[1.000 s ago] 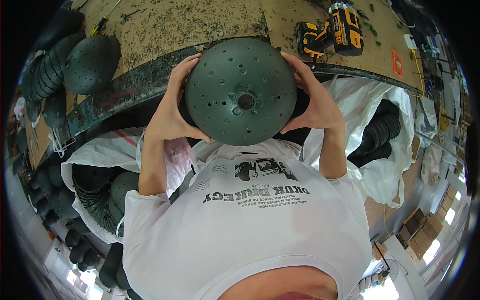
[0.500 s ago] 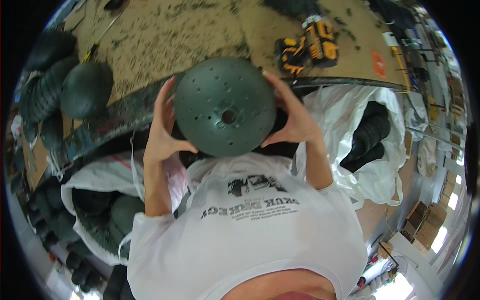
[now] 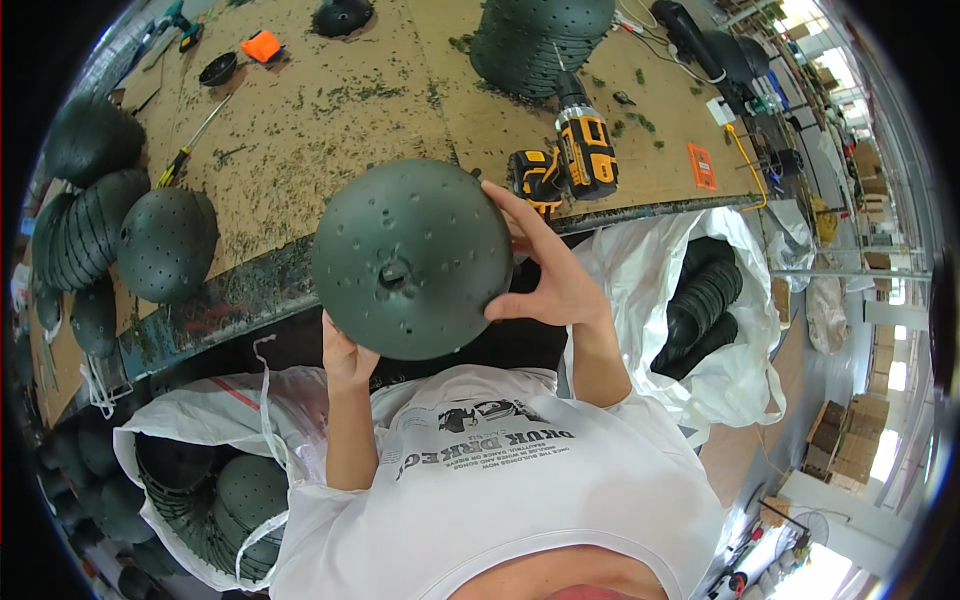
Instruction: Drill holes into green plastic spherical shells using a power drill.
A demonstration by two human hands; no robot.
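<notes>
In front of my chest I hold a dark green plastic bowl (image 3: 430,270), its rounded, hole-dotted side toward me and a larger hole near its middle. My right hand (image 3: 555,275) grips its right rim, thumb on the outer face and fingers behind the edge. At the lower left rim is my left hand (image 3: 347,352), closed around the edge, its fingers partly hidden. A yellow and black cordless drill (image 3: 588,150) lies on the table just beyond the bowl, with another yellow and black tool (image 3: 537,178) beside it.
Green shavings litter the table (image 3: 400,130). A bowl stack (image 3: 540,45) stands at the back; more bowls (image 3: 168,245) and a screwdriver (image 3: 190,145) lie left. White sacks of bowls hang below the edge, one left (image 3: 190,410), one right (image 3: 620,270). An orange box (image 3: 702,166) lies right.
The bowl has shifted left and turned slightly in my hands. My left hand has slid from its left side to the lower left rim. The view now takes in more of the table.
</notes>
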